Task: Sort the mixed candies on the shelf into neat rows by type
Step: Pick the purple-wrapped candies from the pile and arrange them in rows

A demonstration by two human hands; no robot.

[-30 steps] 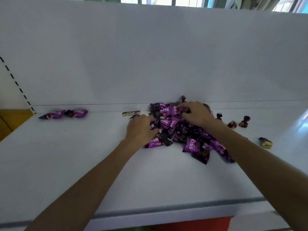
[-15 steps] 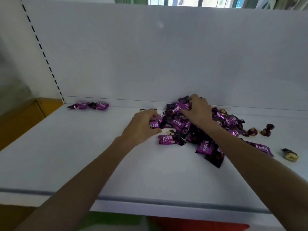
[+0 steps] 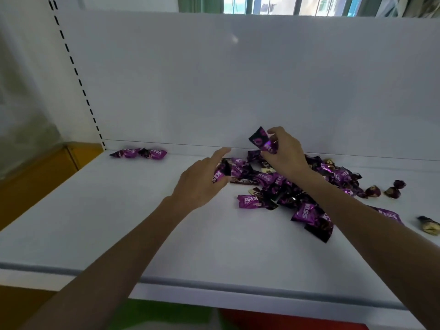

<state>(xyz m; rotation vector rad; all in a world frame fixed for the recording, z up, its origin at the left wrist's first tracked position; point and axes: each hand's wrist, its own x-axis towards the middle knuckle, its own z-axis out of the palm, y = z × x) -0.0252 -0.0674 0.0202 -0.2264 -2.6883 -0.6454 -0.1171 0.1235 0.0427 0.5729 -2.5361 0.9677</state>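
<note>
A heap of mixed candies (image 3: 283,186), mostly purple KISS wrappers with some dark ones, lies on the white shelf (image 3: 119,222) right of centre. My right hand (image 3: 284,153) pinches a purple KISS candy (image 3: 263,140) lifted above the heap's back. At the heap's left edge, my left hand (image 3: 202,182) holds another purple KISS candy (image 3: 220,173), with the index finger stretched out. Two purple KISS candies (image 3: 140,153) lie side by side at the shelf's back left.
Small dark red twist-wrapped candies (image 3: 385,190) sit right of the heap, and a gold and dark one (image 3: 429,226) lies at the far right. The white back panel (image 3: 238,79) rises behind. A slotted upright (image 3: 78,77) stands at the left. The shelf's front edge (image 3: 214,282) runs below my arms.
My right hand has risen from the heap with a purple candy pinched in it. My left hand has lifted a purple candy off the heap's left edge. The view has shifted slightly left.
</note>
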